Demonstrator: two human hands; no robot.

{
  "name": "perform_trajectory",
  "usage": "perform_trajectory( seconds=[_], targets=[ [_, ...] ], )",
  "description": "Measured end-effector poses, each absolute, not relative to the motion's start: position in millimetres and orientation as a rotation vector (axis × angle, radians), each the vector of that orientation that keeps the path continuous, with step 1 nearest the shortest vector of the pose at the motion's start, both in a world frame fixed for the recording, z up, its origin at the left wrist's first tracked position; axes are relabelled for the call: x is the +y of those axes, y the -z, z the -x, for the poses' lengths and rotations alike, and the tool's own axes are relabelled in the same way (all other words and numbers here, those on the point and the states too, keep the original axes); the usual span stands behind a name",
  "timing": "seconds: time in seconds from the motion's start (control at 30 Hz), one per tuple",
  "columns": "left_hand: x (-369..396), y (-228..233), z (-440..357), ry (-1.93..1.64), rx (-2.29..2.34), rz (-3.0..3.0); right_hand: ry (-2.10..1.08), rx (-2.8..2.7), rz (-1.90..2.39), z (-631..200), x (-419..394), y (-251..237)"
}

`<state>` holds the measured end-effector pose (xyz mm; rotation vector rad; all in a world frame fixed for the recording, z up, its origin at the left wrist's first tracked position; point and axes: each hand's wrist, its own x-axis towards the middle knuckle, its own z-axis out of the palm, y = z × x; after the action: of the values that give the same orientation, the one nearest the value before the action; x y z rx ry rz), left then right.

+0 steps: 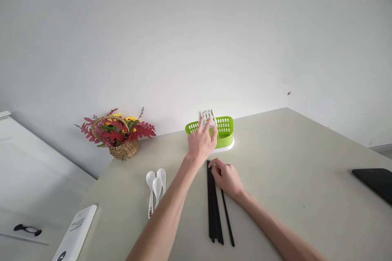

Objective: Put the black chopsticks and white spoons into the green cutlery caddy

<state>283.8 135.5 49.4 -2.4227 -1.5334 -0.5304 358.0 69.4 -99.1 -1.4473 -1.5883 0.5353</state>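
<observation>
In the head view, the step likely goes best with the left hand [201, 143] lightly steadying the green perforated plastic basket [225, 142] and its white slatted insert [207, 113], while the right hand [228, 178] keeps the slim black chopsticks [212, 208] parallel. The left reaches forward, fingers spread over the insert; the right curls at the chopsticks' far ends, its grip unclear.

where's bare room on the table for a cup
Widest: between the right hand and the black slab, specks aside. Smaller: between the white slab and spoons. Crowded: around the chopsticks, green basket and left hand.
</observation>
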Motion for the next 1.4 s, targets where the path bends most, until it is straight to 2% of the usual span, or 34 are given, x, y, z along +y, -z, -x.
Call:
perform_trajectory(
  seconds=[0.37,0.53,0.7,0.93,1.13,1.4],
  targets=[
    [116,-41,-297,0.547,-1.279,2.628,-0.478,-1.59,1.477,-357,75,108],
    [88,-27,-275,0.794,-1.125,2.639,-0.478,-1.602,1.465,-358,74,111],
    [53,12,-207,0.953,-1.393,2.395,-0.5,-1.59,1.41,-359,71,106],
    [-2,72,-109,0.759,-1.698,2.05,-0.519,-1.516,1.399,-363,68,110],
    [-25,97,-80,0.636,-1.829,2.052,-0.544,-1.429,1.424,-370,61,113],
    [-13,113,-70,0.537,-1.925,2.105,-0.572,-1.387,1.447,-375,54,114]
  ],
)
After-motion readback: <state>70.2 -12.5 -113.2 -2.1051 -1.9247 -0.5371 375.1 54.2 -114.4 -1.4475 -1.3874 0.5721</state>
